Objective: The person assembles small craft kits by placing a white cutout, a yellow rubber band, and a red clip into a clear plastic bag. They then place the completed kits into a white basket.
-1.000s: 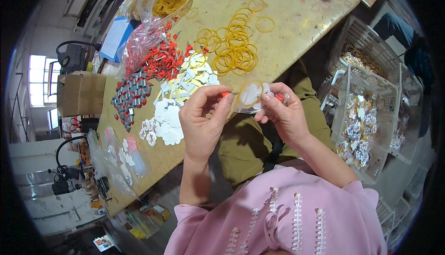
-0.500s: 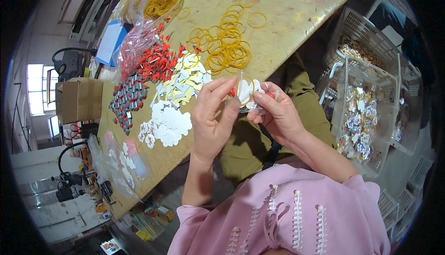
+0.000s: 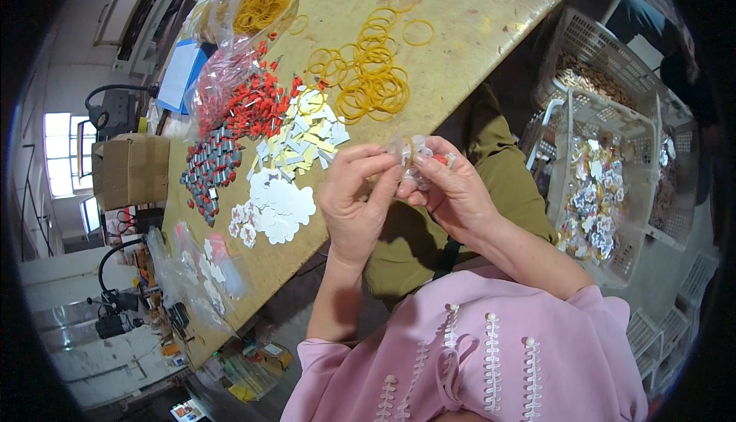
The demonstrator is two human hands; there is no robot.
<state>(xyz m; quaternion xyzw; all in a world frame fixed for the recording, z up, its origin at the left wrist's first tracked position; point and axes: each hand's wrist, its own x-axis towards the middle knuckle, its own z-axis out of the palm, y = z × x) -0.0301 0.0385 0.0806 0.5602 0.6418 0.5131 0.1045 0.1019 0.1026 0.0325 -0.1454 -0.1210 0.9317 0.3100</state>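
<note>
Above my lap, both hands hold a small clear plastic bag (image 3: pixel 403 146) with white and red pieces inside and a yellow band showing at it. My left hand (image 3: pixel 359 200) pinches its left end between thumb and fingers. My right hand (image 3: pixel 458 196) grips the other side, thumb on top; the fingers hide part of the contents. On the table nearby lie yellow rubber bands (image 3: pixel 376 92), grey and yellow-edged flat pieces (image 3: pixel 300 142), white scalloped cutouts (image 3: pixel 280 206) and small red-tipped grey parts (image 3: pixel 211 157).
A clear bag of rubber bands (image 3: pixel 264 4) stands at the table's far left. Plastic bags with cutouts (image 3: pixel 203 269) lie at the left edge. A cardboard box (image 3: pixel 132 170) sits beyond. To the right stand plastic crates (image 3: pixel 642 230), one holding filled packets (image 3: pixel 594 200).
My hands have drawn closer together around the bag. My left fingers have shifted from spread beside it to a pinch on its end, and the yellow band looks narrower.
</note>
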